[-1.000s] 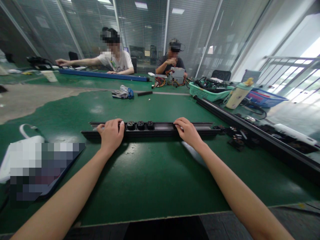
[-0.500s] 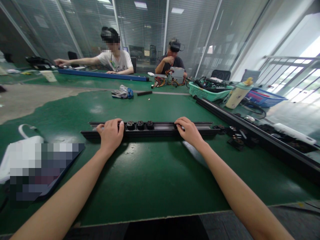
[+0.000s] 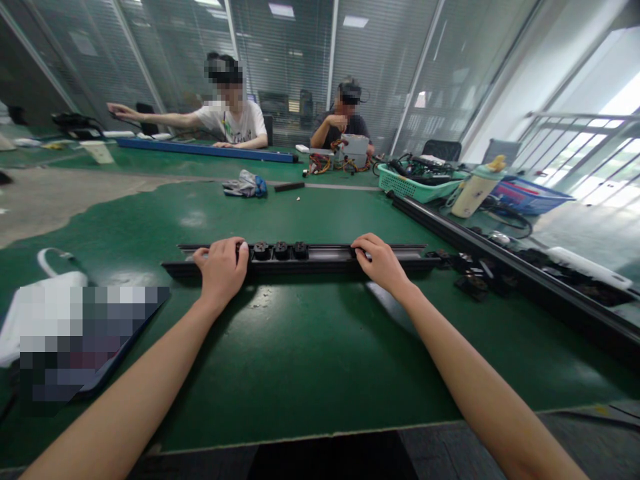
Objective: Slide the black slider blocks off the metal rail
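A long black rail (image 3: 320, 267) with an open channel lies crosswise on the green table. Three black round-topped modules (image 3: 281, 251), like sockets, sit side by side in the channel. My left hand (image 3: 223, 267) is closed around the rail left of these modules; a dark part shows between its thumb and fingers, mostly hidden. Farther right, my right hand (image 3: 376, 260) is closed in a pinch at the channel, with a small black part at the fingertips, largely covered by them. Between the modules and my right hand, the channel's grey floor shows.
Loose black parts (image 3: 473, 283) lie right of the rail, beside a longer black rail (image 3: 500, 257). A tablet-like device (image 3: 125, 333) rests at left. Behind are a grey-blue cloth (image 3: 245, 185), a green basket (image 3: 417, 190) and a bottle (image 3: 473, 192). Two people sit across the table.
My right hand has shifted very slightly right along the rail. My left hand and the rail have stayed put. Across the table, one person's outstretched hand has risen.
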A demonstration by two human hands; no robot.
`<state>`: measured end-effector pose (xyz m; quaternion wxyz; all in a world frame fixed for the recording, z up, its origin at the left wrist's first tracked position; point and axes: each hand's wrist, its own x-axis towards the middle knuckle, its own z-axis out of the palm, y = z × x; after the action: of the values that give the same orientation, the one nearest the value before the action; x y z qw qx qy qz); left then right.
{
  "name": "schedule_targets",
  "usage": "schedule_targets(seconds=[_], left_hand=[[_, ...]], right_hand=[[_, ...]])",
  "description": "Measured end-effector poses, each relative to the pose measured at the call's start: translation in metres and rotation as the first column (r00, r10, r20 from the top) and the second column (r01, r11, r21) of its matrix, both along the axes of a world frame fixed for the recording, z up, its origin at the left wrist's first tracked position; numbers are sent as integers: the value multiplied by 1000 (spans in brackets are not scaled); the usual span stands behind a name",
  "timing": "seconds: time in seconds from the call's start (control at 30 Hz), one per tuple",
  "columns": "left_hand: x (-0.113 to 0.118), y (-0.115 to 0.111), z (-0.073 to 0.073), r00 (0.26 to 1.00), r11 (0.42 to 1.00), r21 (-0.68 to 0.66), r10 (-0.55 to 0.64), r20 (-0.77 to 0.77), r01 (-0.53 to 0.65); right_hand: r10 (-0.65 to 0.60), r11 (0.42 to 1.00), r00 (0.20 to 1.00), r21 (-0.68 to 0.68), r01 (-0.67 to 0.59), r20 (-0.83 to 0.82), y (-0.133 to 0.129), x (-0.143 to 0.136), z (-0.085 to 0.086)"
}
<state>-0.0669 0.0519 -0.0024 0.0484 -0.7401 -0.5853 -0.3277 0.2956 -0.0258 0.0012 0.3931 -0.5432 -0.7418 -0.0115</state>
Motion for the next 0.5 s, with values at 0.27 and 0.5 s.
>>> schedule_targets(seconds=[0.27,0.5], left_hand=[[1,-1,2,1000,1000,-10,1,3,-1],[1,-1,1,1000,1000,-1,-7,6,7]], right_hand=[[-11,1000,1000,-7,11,7,-2,-1,3],[-23,999,1000,-28,23,2,-3,-2,5]])
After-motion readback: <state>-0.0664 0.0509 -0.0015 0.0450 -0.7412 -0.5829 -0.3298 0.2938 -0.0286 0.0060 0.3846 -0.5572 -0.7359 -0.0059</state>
